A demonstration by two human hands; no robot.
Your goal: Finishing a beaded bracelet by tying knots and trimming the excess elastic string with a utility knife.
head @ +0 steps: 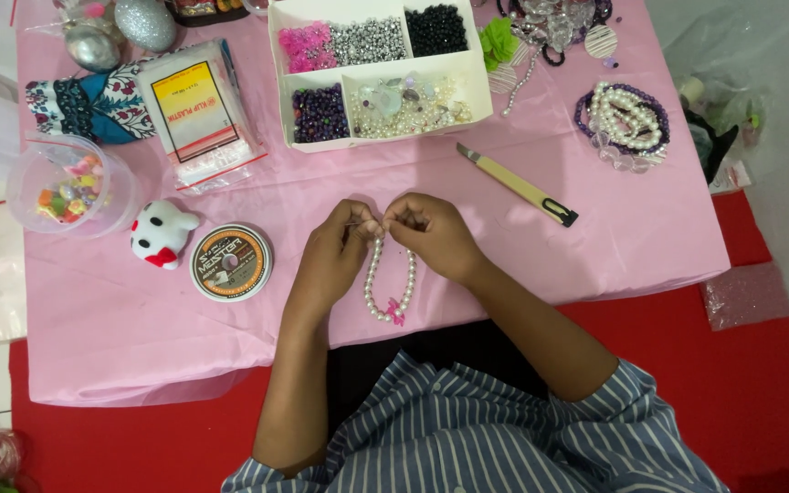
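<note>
Bracelet (pixel 387 283) hangs between pinching hands (both).

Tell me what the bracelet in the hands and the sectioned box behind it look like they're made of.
Bracelet: glossy white pearl-like beads, probably plastic or glass, with a small pink charm; the sheen suggests it. Bead box: matte white, thin folded walls, likely cardboard or thin plastic. Both hands, left hand and right hand, pinch the bracelet's ends.

bracelet (pixel 387 283): white pearls (pink charm) | tablecloth (pixel 595 228): pink | sleeve (pixel 468 429): blue-white stripes
</note>
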